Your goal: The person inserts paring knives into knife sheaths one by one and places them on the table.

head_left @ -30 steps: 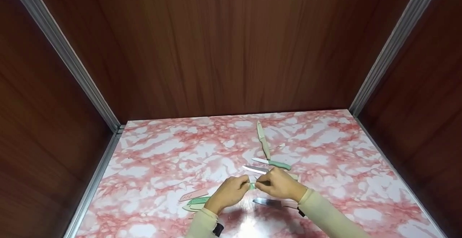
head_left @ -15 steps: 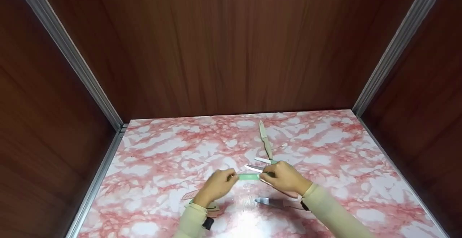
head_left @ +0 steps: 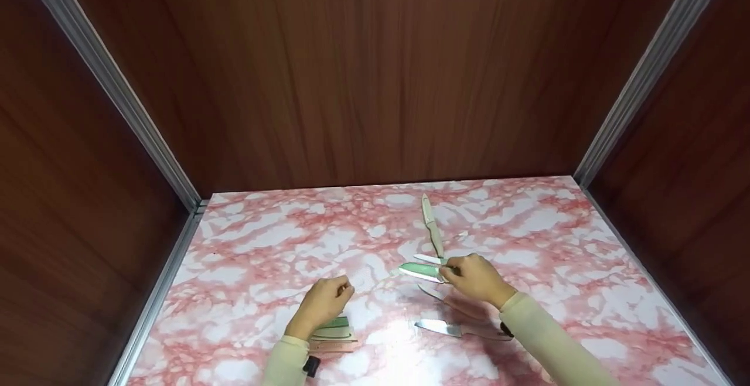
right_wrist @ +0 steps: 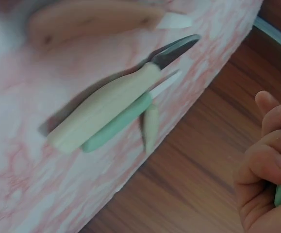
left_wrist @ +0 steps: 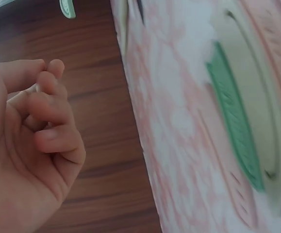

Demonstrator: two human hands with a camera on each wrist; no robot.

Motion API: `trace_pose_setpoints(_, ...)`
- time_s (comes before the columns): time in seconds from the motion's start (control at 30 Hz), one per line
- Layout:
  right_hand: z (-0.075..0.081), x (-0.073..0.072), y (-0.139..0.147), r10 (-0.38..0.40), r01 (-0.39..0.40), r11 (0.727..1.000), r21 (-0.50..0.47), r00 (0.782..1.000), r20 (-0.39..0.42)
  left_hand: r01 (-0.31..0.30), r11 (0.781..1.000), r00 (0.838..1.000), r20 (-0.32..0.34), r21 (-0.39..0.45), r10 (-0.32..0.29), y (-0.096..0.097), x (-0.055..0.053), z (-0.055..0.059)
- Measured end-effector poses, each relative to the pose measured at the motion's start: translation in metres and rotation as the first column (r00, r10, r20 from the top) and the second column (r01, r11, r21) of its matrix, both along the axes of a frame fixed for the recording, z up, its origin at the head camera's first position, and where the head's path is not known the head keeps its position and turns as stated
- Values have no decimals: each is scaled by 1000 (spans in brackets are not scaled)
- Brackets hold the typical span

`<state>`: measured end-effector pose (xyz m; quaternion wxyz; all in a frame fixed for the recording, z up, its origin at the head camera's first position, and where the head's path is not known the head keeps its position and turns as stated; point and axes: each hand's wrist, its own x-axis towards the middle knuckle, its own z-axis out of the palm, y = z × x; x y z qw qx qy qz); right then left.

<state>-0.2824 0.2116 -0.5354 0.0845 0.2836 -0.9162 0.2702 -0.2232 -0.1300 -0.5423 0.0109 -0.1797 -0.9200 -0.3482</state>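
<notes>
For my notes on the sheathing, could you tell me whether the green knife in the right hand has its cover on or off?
On: the green knife in the right hand shows a green sheath instead of bare steel; the left hand holds nothing.

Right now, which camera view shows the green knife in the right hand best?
The head view: the whole green knife shows, held by the right hand. The right wrist view shows only its handle edge; the left wrist view hardly shows it.

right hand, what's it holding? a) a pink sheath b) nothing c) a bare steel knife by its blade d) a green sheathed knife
d: the right hand grips the green sheathed knife by its handle end, its fingers curled round it above the table.
</notes>
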Motion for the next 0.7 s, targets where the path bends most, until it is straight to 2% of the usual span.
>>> trace_pose_setpoints(0.13, -4, -9, 10, -66, 67, 997, 48, 998, -9, -26, 999, 1000, 16, -33, 26, -12, 2, -10)
trace_pose_setpoints(0.33, -6, -24, 26, -138, 132, 984, 122, 989, 43, -47, 997, 998, 36, -57, 49, -25, 4, -21)
trace_pose_setpoints(0.43, -7, -32, 33, -172, 163, 976, 142, 983, 59, -47, 996, 999, 23, -71, 49, -30, 4, -25)
trace_pose_setpoints(0.57, -8, -45, 42, -237, 223, 964, 146, 968, 87, -55, 995, 998, -6, -88, 55, -36, 3, -29)
trace_pose_setpoints(0.7, -9, -57, 47, -289, 267, 952, 151, 945, 152, -76, 991, 997, -2, -108, 76, -38, 3, -34)
